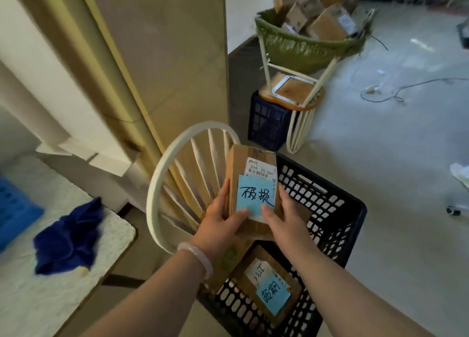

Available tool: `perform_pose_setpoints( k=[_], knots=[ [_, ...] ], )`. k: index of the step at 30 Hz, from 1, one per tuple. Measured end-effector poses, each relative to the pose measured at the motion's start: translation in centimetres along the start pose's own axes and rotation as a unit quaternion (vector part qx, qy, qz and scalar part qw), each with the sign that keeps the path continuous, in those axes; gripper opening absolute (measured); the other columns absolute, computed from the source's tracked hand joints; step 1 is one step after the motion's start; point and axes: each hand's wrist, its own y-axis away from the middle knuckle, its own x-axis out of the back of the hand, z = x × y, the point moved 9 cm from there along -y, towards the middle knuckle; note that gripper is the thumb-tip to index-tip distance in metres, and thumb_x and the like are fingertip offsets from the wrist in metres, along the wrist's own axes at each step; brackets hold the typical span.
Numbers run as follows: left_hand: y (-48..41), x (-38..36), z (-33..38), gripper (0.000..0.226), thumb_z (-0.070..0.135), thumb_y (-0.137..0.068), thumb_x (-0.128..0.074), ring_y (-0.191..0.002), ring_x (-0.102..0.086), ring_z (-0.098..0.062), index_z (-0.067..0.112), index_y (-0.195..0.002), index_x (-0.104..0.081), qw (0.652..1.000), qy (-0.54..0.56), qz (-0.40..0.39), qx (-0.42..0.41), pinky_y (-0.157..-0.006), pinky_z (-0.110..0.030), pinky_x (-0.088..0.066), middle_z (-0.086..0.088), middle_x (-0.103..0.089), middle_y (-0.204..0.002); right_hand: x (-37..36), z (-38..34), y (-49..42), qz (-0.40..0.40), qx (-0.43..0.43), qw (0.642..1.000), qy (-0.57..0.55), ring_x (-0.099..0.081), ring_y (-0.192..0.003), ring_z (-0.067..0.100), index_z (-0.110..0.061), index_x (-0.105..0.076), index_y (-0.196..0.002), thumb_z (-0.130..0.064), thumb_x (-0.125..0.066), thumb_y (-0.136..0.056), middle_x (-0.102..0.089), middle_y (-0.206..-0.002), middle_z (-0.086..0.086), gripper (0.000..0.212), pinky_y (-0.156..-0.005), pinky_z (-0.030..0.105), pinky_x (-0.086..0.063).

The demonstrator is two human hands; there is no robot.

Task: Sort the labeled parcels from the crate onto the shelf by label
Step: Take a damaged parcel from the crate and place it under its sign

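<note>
At lower centre, a second parcel [241,282] lies in the crate [330,204]. Just above it, the left hand [220,225] and right hand [284,220] clamp the parcel [237,164] from either side, thumbs on its blue note [256,197]. The note looks lightly stuck; a sliding thumb could peel it off, losing the label. Swinging left risks clipping the chair [162,174]. At upper right, a basket [291,45] holds more parcels.

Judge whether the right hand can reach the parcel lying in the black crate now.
Probably not yet: right hand and left hand both grip the raised parcel; the crate parcel lies uncovered below.
</note>
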Motion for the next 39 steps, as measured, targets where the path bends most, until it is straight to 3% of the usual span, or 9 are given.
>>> perform_pose_setpoints(
  k=[4,7,12,16,21,26,29,34,39],
  knots=[
    [3.8,4.7,1.4,0.067,0.032,-0.093,-0.064,-0.108,-0.066,-0.011,0.067,-0.132,-0.022,0.997,-0.018,0.028,-0.065,-0.086,-0.032,-0.058,0.012,-0.061,-0.127,-4.0,-3.1,3.0,-0.005,0.033,0.999,0.043,-0.057,-0.115,0.013,-0.055,-0.013,-0.149,-0.049,-0.053,-0.096,-0.052,-0.133,-0.009,0.067,-0.096,0.045,-0.053],
    [7.6,9.5,2.2,0.07,0.046,-0.085,-0.064,-0.121,-0.058,-0.015,0.084,-0.12,-0.018,0.993,-0.039,0.057,-0.1,-0.094,-0.039,-0.055,0.009,-0.048,-0.142,-9.1,-5.7,5.9,-0.024,0.073,0.995,0.066,-0.05,-0.122,0.012,-0.051,-0.007,-0.152,-0.044,-0.051,-0.098,-0.045,-0.141,-0.007,0.069,-0.09,0.029,-0.052],
    [15.2,19.8,2.0,0.066,0.032,-0.098,-0.056,-0.13,-0.03,0.0,0.065,-0.136,-0.012,0.967,-0.143,0.136,-0.159,-0.084,0.005,-0.033,0.019,-0.021,-0.151,-20.0,-10.2,10.7,-0.08,0.182,0.973,0.114,-0.042,-0.131,0.01,-0.06,0.001,-0.147,-0.037,-0.054,-0.098,-0.03,-0.153,-0.01,0.077,-0.106,0.042,-0.045],
    [21.6,28.8,0.3,0.064,0.036,-0.096,-0.057,-0.141,-0.025,-0.004,0.07,-0.13,-0.015,0.944,-0.188,0.211,-0.169,-0.112,-0.02,-0.03,0.013,-0.024,-0.155,-30.6,-12.4,14.5,-0.158,0.247,0.938,0.186,-0.04,-0.13,0.008,-0.058,-0.003,-0.147,-0.038,-0.053,-0.099,-0.028,-0.151,-0.009,0.072,-0.108,0.033,-0.041],
    [29.0,38.4,-3.1,0.064,0.033,-0.096,-0.059,-0.124,-0.038,-0.001,0.064,-0.13,-0.014,0.923,-0.183,0.305,-0.145,-0.084,0.002,-0.035,0.012,-0.031,-0.145,-42.3,-12.7,19.3,-0.245,0.257,0.913,0.203,-0.043,-0.122,0.007,-0.053,-0.007,-0.151,-0.04,-0.05,-0.1,-0.03,-0.143,-0.012,0.068,-0.094,0.024,-0.046],
    [34.4,44.2,-6.2,0.065,0.03,-0.096,-0.06,-0.12,-0.037,0.002,0.061,-0.131,-0.015,0.909,-0.149,0.366,-0.135,-0.1,-0.017,-0.039,0.022,-0.032,-0.13,-50.1,-12.5,22.5,-0.303,0.269,0.889,0.213,-0.043,-0.122,0.003,-0.056,-0.011,-0.149,-0.042,-0.052,-0.099,-0.032,-0.14,-0.013,0.067,-0.102,0.031,-0.046],
    [36.3,46.9,-7.9,0.065,0.026,-0.094,-0.062,-0.114,-0.037,0.012,0.057,-0.132,-0.019,0.904,-0.101,0.395,-0.129,-0.088,-0.006,-0.039,0.027,-0.03,-0.125,-53.8,-12.8,23.7,-0.335,0.278,0.872,0.225,-0.042,-0.123,0.003,-0.057,-0.013,-0.147,-0.042,-0.052,-0.099,-0.033,-0.14,-0.013,0.064,-0.105,0.03,-0.044],
    [37.4,51.8,-10.8,0.065,0.023,-0.092,-0.065,-0.126,-0.043,-0.008,0.061,-0.13,-0.027,0.886,-0.046,0.451,-0.103,-0.104,-0.036,-0.047,0.019,-0.038,-0.132,-59.7,-13.0,24.0,-0.382,0.273,0.847,0.247,-0.04,-0.126,0.003,-0.057,-0.015,-0.148,-0.044,-0.049,-0.1,-0.032,-0.143,-0.013,0.061,-0.107,0.032,-0.042],
    [37.6,56.5,-12.6,0.065,0.024,-0.093,-0.064,-0.126,-0.042,-0.01,0.057,-0.134,-0.026,0.862,-0.033,0.503,-0.059,-0.106,-0.032,-0.042,0.01,-0.039,-0.136,-66.1,-13.5,22.8,-0.419,0.278,0.818,0.278,-0.035,-0.124,0.002,-0.049,-0.016,-0.151,-0.04,-0.049,-0.101,-0.032,-0.144,-0.011,0.061,-0.105,0.024,-0.037]
  ],
)
